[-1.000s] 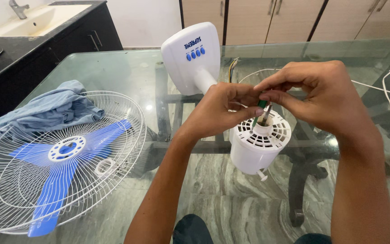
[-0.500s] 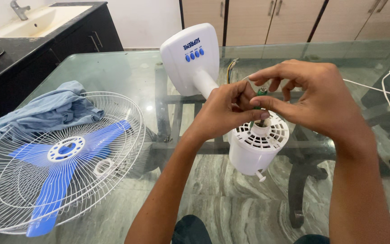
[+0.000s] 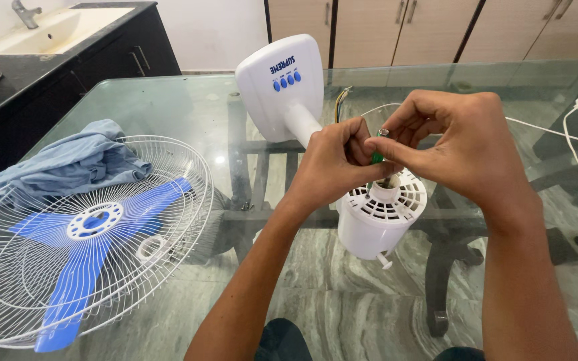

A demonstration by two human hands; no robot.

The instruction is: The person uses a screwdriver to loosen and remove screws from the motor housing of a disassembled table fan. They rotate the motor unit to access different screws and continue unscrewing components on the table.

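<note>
I have both hands up over the white fan motor housing, which sits near the middle of the glass bench with its vented face turned up and a short shaft poking from its lower edge. My left hand is curled closed, fingers pressed around a thin green-handled tool of which only a sliver shows between the two hands. My right hand comes in from the other side, thumb and forefinger pinching a small silvery part at the top of that tool, just above the hub in the middle of the housing. The two hands touch each other at the fingertips.

The housing is joined by a white neck to the fan base, a white panel with a row of blue buttons, tilted up behind my left hand. Coloured wires stick out beside the neck.

To the left on the bench lies the white wire fan guard with the blue fan blade resting in it, and a crumpled blue cloth touches its far rim. A white power cord trails across the right side of the bench.
</note>
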